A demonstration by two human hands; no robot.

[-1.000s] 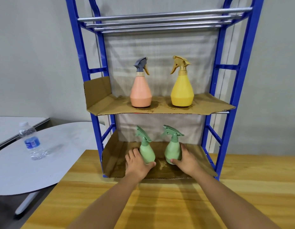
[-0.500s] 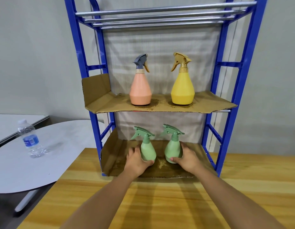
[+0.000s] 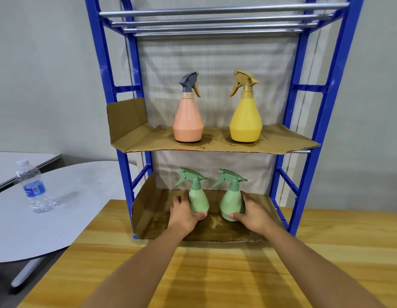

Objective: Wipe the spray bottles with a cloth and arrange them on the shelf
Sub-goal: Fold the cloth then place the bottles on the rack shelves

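Green spray bottles, left point(image 3: 198, 200) and right point(image 3: 232, 202), are being gripped by left hand point(image 3: 184, 213) and right hand point(image 3: 252, 213), squaring them at lower centre.

The spray bottles point(image 3: 198, 200) look like matt plastic. The shelf liners point(image 3: 215, 143) are stained brown cardboard, on a glossy blue frame point(image 3: 304, 156). The near table point(image 3: 215, 274) is smooth wood.

Hands point(image 3: 184, 215) point(image 3: 253, 215) around two green bottles point(image 3: 198, 200) point(image 3: 232, 202)
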